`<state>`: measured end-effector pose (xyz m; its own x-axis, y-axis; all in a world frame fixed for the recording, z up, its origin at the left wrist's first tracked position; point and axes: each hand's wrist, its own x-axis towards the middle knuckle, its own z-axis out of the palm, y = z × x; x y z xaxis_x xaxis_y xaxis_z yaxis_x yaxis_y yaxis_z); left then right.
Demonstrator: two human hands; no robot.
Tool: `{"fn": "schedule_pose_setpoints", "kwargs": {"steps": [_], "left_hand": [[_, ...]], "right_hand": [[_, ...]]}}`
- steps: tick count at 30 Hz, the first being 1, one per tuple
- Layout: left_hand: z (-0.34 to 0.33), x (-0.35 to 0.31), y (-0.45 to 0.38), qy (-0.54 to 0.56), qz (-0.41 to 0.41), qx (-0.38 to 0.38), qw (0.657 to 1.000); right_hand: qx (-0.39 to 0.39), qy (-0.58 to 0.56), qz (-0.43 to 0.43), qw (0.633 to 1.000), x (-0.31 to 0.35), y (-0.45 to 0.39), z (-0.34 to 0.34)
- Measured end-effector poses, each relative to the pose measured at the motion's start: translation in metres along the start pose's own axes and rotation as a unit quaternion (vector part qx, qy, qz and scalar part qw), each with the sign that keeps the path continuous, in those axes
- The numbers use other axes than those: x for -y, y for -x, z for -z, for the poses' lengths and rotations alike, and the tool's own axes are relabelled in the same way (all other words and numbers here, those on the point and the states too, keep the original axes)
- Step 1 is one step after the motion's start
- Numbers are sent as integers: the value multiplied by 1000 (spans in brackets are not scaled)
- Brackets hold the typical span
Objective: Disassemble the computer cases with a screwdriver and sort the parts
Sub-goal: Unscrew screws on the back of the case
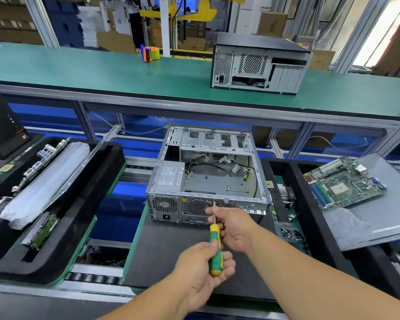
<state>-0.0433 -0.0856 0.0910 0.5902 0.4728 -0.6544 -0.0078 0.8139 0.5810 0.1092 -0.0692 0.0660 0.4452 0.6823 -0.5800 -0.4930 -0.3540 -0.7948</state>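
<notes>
An open grey computer case (208, 172) lies on a dark mat (166, 250) in front of me, its rear panel facing me. A power supply (170, 176) and loose cables remain inside. My left hand (201, 266) grips the green and yellow handle of a screwdriver (215, 248). My right hand (233, 225) pinches the metal shaft near the tip. The tip touches the top edge of the rear panel, beside the round fan grille.
A black tray (83, 204) at left holds boards and a grey panel. A removed motherboard (344, 183) lies on a metal side panel (383, 215) at right. A second closed case (259, 63) and a tape dispenser (150, 53) stand on the green shelf (102, 70) behind.
</notes>
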Motion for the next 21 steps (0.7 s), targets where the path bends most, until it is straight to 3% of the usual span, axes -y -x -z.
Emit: {"fn": "schedule_pose_setpoints", "kwargs": {"steps": [3, 8, 10, 14, 16, 21], "left_hand": [[1, -4, 4, 12, 26, 19, 999], [1, 4, 0, -169, -41, -61, 983], [2, 5, -1, -152, -52, -71, 984], [-2, -4, 8, 34, 46, -11, 998], [-1, -2, 9, 21, 55, 14, 998], [-6, 2, 2, -103, -30, -62, 992]], "right_hand": [[-17, 10, -2, 1000, 1, -3, -2], [-35, 8, 6, 999, -2, -5, -3], [-37, 3, 10, 999, -2, -5, -5], [-35, -14, 5, 999, 0, -6, -6], [-38, -17, 2, 999, -1, -5, -5], [-47, -19, 4, 999, -1, -5, -6]]}}
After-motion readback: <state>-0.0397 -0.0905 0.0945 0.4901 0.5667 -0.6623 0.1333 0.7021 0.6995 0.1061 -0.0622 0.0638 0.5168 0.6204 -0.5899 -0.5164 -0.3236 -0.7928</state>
